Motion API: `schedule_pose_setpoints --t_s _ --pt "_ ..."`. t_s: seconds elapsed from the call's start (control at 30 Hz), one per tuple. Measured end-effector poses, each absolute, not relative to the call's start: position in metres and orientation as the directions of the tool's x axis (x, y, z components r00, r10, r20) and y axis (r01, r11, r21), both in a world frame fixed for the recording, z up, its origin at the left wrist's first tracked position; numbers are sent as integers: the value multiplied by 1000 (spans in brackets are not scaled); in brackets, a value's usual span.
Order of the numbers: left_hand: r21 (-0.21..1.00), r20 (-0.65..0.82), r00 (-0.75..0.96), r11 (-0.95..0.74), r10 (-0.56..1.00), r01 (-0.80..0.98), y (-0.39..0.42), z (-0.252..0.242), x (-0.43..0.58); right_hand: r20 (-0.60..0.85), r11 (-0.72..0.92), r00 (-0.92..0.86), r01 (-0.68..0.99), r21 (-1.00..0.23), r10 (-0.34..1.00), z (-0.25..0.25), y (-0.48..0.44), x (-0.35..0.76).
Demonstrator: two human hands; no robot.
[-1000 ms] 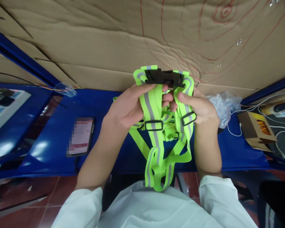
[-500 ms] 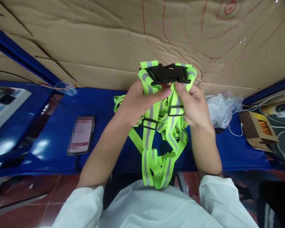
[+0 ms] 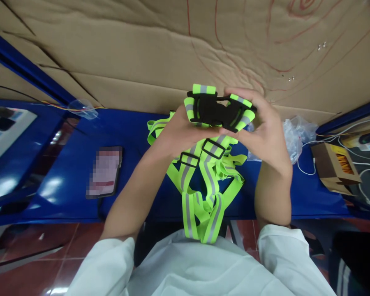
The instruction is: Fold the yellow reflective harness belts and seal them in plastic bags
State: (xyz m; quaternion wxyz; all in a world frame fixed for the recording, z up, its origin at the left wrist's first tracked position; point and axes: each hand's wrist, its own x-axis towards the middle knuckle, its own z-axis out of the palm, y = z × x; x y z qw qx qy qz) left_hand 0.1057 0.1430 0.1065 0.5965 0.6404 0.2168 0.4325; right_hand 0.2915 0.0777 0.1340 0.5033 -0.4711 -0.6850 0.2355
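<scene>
A neon yellow reflective strap harness with grey stripes hangs from both my hands over the blue table. At its top sits a black plastic buckle, its two halves joined. My left hand grips the left side of the buckle and the strap under it. My right hand curls over the buckle's right end, fingers closed on it. Two black slide adjusters show on the straps just below. The strap loops dangle down to my lap.
A phone lies on the table at the left. Crumpled clear plastic and a small open cardboard box with white cables sit at the right. A large cardboard sheet stands behind the table. A white device is at far left.
Both hands lifted the buckle slightly and moved closer together. My right hand shifted from pinching the strap below to wrapping over the buckle's right end.
</scene>
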Motion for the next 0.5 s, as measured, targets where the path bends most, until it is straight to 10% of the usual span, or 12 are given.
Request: schedule_pose_setpoints --t_s 0.23,0.5 --pt "974 225 570 -161 790 -161 138 104 110 513 432 -47 609 -665 857 145 57 286" --pt "960 38 774 192 632 -204 125 102 120 497 339 260 474 -812 828 140 66 289"
